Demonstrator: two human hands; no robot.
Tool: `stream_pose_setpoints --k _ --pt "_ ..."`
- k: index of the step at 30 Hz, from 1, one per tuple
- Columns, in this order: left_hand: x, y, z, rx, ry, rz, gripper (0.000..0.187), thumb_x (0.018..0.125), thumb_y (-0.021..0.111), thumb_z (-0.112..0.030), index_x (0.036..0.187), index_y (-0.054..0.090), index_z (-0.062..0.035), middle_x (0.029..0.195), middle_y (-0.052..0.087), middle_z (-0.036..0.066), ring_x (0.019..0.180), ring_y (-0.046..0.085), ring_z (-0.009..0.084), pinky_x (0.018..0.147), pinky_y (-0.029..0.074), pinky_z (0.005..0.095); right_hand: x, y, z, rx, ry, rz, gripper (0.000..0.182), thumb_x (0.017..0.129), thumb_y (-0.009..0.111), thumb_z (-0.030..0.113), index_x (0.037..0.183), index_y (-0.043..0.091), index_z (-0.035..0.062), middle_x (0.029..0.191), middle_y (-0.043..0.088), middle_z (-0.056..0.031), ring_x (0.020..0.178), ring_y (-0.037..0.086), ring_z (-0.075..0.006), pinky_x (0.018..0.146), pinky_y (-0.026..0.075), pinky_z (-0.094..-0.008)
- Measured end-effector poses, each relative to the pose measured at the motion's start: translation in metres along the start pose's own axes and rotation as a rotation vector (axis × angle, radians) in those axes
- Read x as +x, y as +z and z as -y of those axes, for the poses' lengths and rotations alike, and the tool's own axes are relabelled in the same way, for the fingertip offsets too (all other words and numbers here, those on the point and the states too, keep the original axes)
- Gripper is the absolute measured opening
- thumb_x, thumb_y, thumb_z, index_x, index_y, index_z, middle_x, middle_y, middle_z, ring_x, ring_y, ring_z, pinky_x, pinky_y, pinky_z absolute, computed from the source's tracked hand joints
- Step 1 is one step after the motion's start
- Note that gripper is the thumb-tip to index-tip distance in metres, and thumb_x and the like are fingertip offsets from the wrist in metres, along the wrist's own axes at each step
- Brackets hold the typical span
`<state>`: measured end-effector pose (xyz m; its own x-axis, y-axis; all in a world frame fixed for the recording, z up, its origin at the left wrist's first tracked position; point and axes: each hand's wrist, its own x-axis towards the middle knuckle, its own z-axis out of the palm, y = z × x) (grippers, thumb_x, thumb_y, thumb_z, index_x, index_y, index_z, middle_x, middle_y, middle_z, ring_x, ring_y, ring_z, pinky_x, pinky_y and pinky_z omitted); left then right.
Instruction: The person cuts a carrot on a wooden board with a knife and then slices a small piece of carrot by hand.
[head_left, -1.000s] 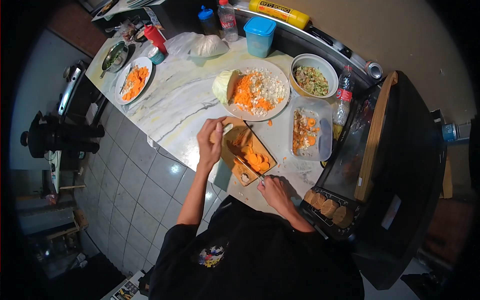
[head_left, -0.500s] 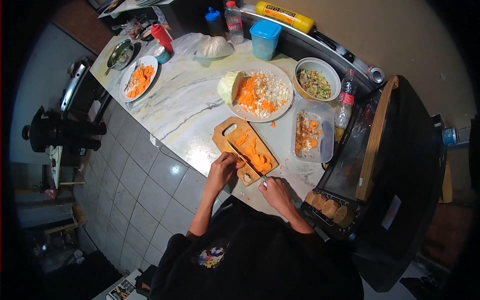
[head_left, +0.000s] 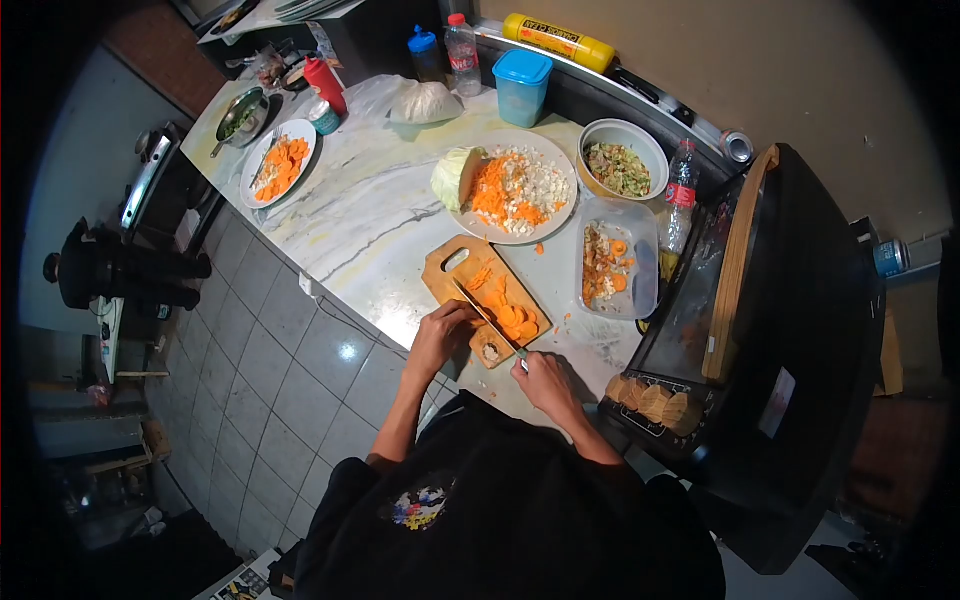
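Note:
My right hand [head_left: 545, 381] is wrapped round the handle of a knife [head_left: 488, 321], whose blade lies diagonally over the wooden cutting board [head_left: 440, 283]. My left hand [head_left: 447, 329] is closed at the board's left edge, its fingertips beside the blade on a piece of carrot, mostly covered. Orange carrot slices [head_left: 515, 321] and thinner strips [head_left: 482, 278] lie on the board beyond the blade. A small pale brown piece [head_left: 491, 352] sits at the board's near end.
Behind the board are a plate [head_left: 562, 216] of chopped vegetables and a cabbage piece [head_left: 453, 180]. A plastic container [head_left: 647, 262], a bowl [head_left: 652, 150] and a black oven [head_left: 800, 330] stand right. Another plate [head_left: 250, 166] is far left; a person [head_left: 120, 265] stands beyond.
The view has shifted slightly. Both hands and the knife keep nearly the same place over the board.

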<state>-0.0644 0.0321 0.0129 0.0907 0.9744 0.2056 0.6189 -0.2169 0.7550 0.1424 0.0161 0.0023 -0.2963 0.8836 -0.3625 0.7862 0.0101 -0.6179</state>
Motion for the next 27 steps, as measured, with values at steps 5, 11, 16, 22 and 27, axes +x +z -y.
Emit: stream_pose_setpoints --k 5,11,16,22,27 --pt "0.001 0.000 0.013 0.119 0.069 0.025 0.022 0.068 0.065 0.002 0.090 0.065 -0.0021 0.087 0.064 0.010 0.080 0.062 0.0293 0.068 0.050 0.0329 -0.005 0.003 0.003 -0.003 -0.017 -0.074 0.031 0.083 0.056 0.026 0.077 0.057 -0.0045 0.078 0.058 -0.0296 0.078 0.057 -0.0453 0.068 0.046 -0.0501" --pt "0.001 -0.010 0.005 -0.230 -0.312 -0.019 0.024 0.073 0.071 -0.008 0.095 0.064 0.0004 0.082 0.066 0.011 0.074 0.064 0.0203 0.066 0.050 0.0296 -0.004 0.004 0.006 0.037 -0.009 -0.065 0.031 0.082 0.056 0.025 0.074 0.058 -0.0053 0.075 0.059 -0.0291 0.076 0.058 -0.0453 0.066 0.046 -0.0503" --pt "-0.012 -0.005 0.016 -0.503 -0.371 -0.059 0.023 0.082 0.066 -0.015 0.096 0.062 0.0039 0.078 0.064 0.007 0.073 0.061 0.0126 0.069 0.051 0.0273 -0.004 0.012 0.002 0.081 -0.046 -0.073 0.031 0.082 0.057 0.023 0.074 0.057 -0.0072 0.071 0.058 -0.0283 0.075 0.058 -0.0441 0.065 0.046 -0.0495" --pt "-0.020 0.005 0.022 -0.754 -0.441 -0.083 0.020 0.086 0.063 -0.015 0.096 0.059 0.0028 0.081 0.061 0.004 0.071 0.059 0.0104 0.067 0.049 0.0243 -0.006 0.021 -0.002 0.134 -0.036 -0.118 0.031 0.082 0.057 0.022 0.072 0.055 -0.0075 0.070 0.057 -0.0269 0.073 0.058 -0.0435 0.062 0.044 -0.0487" --pt "-0.023 0.005 0.021 -0.915 -0.523 -0.165 0.019 0.088 0.060 -0.012 0.101 0.056 0.0012 0.082 0.060 0.003 0.070 0.056 0.0077 0.064 0.047 0.0207 -0.012 0.027 0.001 0.128 -0.100 -0.231 0.027 0.082 0.057 0.019 0.071 0.054 -0.0055 0.068 0.058 -0.0247 0.069 0.057 -0.0430 0.059 0.044 -0.0479"
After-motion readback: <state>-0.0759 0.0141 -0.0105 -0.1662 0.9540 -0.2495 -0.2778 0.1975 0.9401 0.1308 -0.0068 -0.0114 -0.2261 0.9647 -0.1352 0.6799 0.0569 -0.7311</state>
